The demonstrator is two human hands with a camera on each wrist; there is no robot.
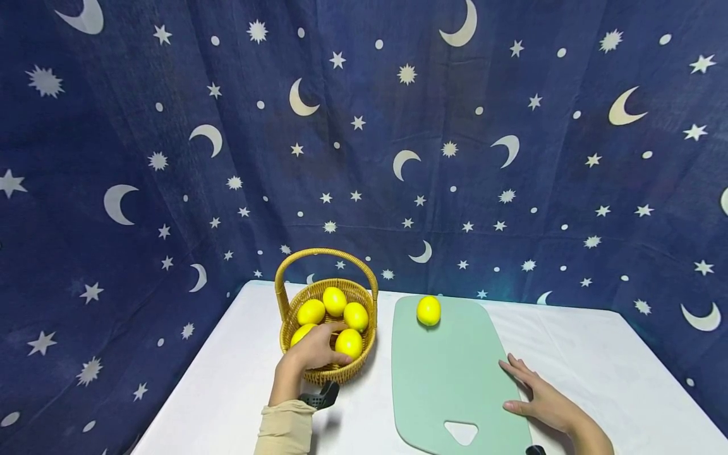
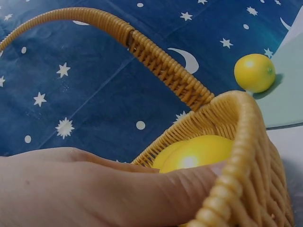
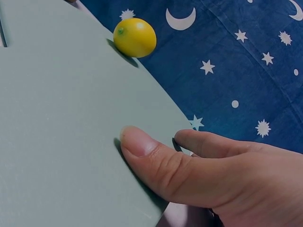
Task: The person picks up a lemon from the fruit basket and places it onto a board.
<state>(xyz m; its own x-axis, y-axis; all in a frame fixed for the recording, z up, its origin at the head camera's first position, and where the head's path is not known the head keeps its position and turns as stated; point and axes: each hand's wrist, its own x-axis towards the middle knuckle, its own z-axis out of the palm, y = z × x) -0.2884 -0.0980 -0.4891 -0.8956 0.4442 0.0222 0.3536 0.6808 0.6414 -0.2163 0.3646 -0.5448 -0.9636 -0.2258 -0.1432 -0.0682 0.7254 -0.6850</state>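
Note:
In the head view a wicker basket [image 1: 372, 338] with a tall handle stands on the left and holds several yellow lemons. My left hand [image 1: 314, 349] reaches into it from the front, with thumb and fingers around a lemon [image 1: 349, 343] at the basket's right front. The left wrist view shows the thumb along a lemon [image 2: 203, 153], inside the rim; the other fingertips are hidden. A single lemon [image 1: 429, 311] lies at the far end of a pale green cutting board [image 1: 449, 373]. At the board's right edge, my right hand [image 1: 543, 398] holds nothing, its fingers spread.
A white-covered table [image 1: 227, 385] carries the basket and board. Behind and to the left hangs a dark blue curtain [image 1: 364, 158] with moons and stars. The basket's arched handle [image 1: 327, 251] rises above the lemons. A cut-out grip hole [image 1: 461, 432] is at the board's near end.

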